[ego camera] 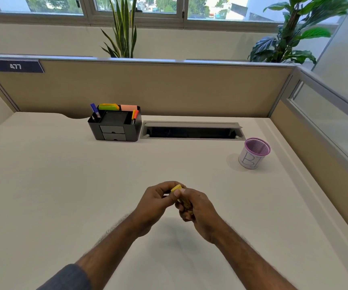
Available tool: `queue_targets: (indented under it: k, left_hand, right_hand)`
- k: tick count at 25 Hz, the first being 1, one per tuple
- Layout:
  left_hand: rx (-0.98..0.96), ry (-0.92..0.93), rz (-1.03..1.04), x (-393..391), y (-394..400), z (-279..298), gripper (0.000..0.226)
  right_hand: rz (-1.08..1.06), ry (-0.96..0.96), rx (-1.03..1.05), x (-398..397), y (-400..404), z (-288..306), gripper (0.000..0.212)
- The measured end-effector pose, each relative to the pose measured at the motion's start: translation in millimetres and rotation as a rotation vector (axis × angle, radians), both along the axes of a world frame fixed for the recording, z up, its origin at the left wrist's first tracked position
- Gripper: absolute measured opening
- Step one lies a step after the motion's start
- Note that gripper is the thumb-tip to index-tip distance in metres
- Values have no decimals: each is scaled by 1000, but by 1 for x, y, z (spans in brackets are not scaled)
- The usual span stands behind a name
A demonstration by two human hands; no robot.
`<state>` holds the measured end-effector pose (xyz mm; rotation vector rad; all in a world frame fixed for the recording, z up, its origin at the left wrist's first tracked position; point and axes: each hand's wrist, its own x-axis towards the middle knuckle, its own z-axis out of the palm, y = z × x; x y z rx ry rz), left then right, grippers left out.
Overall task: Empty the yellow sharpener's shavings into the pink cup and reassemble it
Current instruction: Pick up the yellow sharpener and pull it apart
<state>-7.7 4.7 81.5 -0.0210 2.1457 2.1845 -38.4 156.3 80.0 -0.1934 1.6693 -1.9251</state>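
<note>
both hands (pixel 154 203) (pixel 198 210) grip the yellow sharpener (pixel 177 188) over a beige desk (pixel 64 185); partition tag (pixel 15 66) reads 477.

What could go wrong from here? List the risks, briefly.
1. Both hands, left and right, hold the yellow sharpener over bare desk, well short of the pink cup; opening it here would likely spill shavings on the desk.
2. The fingers cover most of the sharpener, so a part might slip from the grip.
</note>
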Motion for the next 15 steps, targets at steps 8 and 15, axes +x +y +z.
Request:
queue_targets:
  k: [8, 15]
  left_hand:
    - [79, -97, 75, -2, 1, -3, 30]
    - [315, -191, 196, -7, -2, -4, 42]
  right_hand:
    - [43, -39, -20, -4, 7, -2, 31]
    - [43, -49, -40, -8, 15, -13, 36]
